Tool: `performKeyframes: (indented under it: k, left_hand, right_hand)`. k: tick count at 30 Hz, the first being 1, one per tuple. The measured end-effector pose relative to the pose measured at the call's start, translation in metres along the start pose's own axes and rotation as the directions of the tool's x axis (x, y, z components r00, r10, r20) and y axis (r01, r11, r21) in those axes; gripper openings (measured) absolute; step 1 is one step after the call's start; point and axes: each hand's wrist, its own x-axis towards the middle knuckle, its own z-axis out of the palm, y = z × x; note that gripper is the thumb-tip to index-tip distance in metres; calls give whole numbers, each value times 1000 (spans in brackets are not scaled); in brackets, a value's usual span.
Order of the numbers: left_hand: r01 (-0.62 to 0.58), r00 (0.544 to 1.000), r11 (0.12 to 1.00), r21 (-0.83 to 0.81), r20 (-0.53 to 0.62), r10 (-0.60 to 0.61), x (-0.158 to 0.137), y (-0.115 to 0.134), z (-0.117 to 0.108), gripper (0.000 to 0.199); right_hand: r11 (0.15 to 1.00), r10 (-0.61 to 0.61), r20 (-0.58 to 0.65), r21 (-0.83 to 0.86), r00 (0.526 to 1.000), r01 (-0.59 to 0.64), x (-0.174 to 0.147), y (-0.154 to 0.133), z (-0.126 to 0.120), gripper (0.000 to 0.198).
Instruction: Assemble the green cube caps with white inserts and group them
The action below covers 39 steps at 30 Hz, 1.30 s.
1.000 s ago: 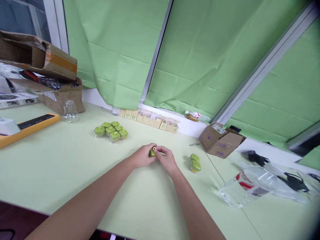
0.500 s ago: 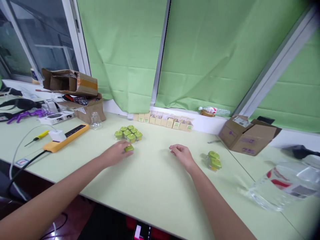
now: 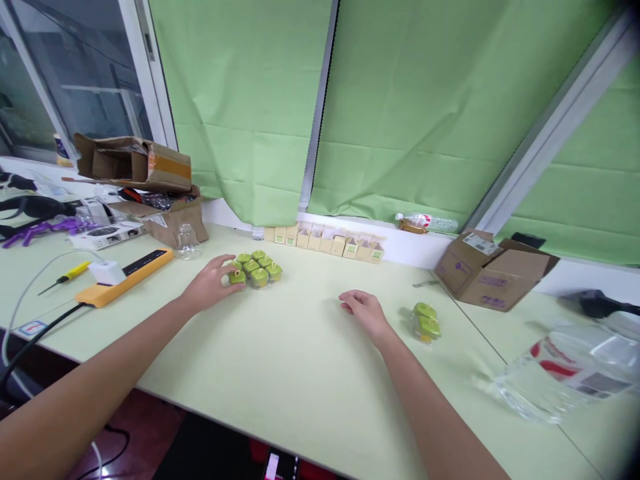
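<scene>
My left hand [image 3: 210, 285] has thumb and fingers around a small clear container with a green top [image 3: 237, 277]. That container sits at the near left edge of a cluster of similar green-topped containers [image 3: 259, 275] on the table. Each top bears a small pale mark or tab. My right hand [image 3: 363, 311] rests over the middle of the table, its fingers curled together, with nothing visible in them. To its right stand two more green-topped containers [image 3: 427, 323], one behind the other.
A row of small cardboard boxes [image 3: 324, 241] lines the table's back. On the left are an orange power strip [image 3: 125, 279], a yellow screwdriver [image 3: 73, 271], a glass jar [image 3: 187, 241] and stacked cartons [image 3: 135, 165]. An open carton [image 3: 493, 272] and a large clear bottle [image 3: 560, 373] stand right.
My left hand has moved left and slightly away from me with the green-topped container, from in front of the cluster to its left edge. My right hand stays nearly still.
</scene>
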Motion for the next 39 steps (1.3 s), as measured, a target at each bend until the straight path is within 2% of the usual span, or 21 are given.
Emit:
performKeyframes:
  k: [4,9,16,21,26,29,39]
  left_hand:
    - [16,995,996,-86,100,-7,8,0,0,53]
    - [10,989,997,-75,150,1,13,-4,-5,53]
    - [81,987,995,-60,147,-71,17,-36,-9,58]
    - [168,978,970,-177,151,-142,31,-52,-2,59]
    - [165,980,933,-320,164,-116,35,-44,3,56]
    - [142,984,927,-348,152,-94,32,-37,5,57]
    - [130,985,974,-187,136,-105,36,-31,9,62]
  right_hand:
    - [999,15,-2,43,1000,-15,-2,-3,-1,25]
    - [999,27,1,46,1000,-27,-1,-2,-2,25]
    - [1000,20,5,14,1000,-20,3,4,-3,24]
    - [1000,10,8,-23,1000,-10,1,2,-4,24]
    - [999,20,18,-28,1000,-20,3,2,-4,25]
    - [999,27,18,-34,999,-26,3,4,-5,26]
    - [999,3,14,-42,1000,-3,2,4,-4,23]
